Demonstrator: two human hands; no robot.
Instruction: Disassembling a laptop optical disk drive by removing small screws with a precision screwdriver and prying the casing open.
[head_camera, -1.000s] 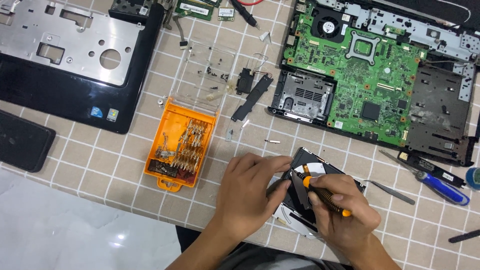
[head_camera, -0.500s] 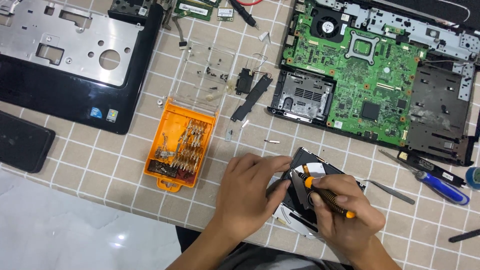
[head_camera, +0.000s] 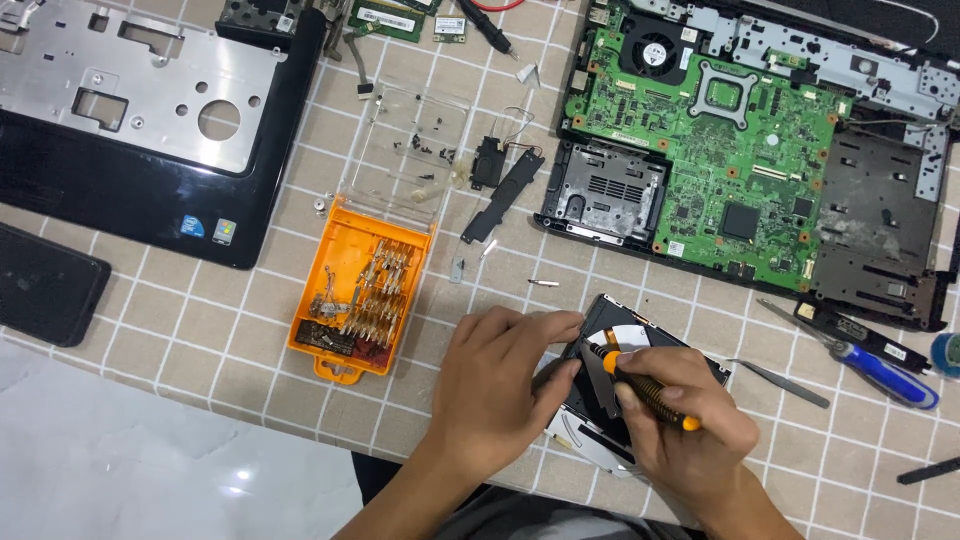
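My left hand (head_camera: 497, 385) grips the near left edge of a black optical disc drive (head_camera: 640, 340) lying on the checked tablecloth. My right hand (head_camera: 685, 425) holds a small screwdriver (head_camera: 640, 382) with a black and orange handle, tip pointing up-left onto the drive's upper left part. The drive's silver underside shows below my hands. An orange bit case (head_camera: 362, 300) with its clear lid (head_camera: 408, 150) folded open lies to the left of my left hand.
An opened laptop base with a green motherboard (head_camera: 710, 150) lies at the upper right. A black palmrest with silver plate (head_camera: 130, 110) is at upper left, a dark phone (head_camera: 45, 285) at the left edge. A blue screwdriver (head_camera: 880, 365) and tweezers (head_camera: 780, 382) lie right of the drive.
Both hands stay on the drive; the screwdriver has barely shifted. Nothing else moved.
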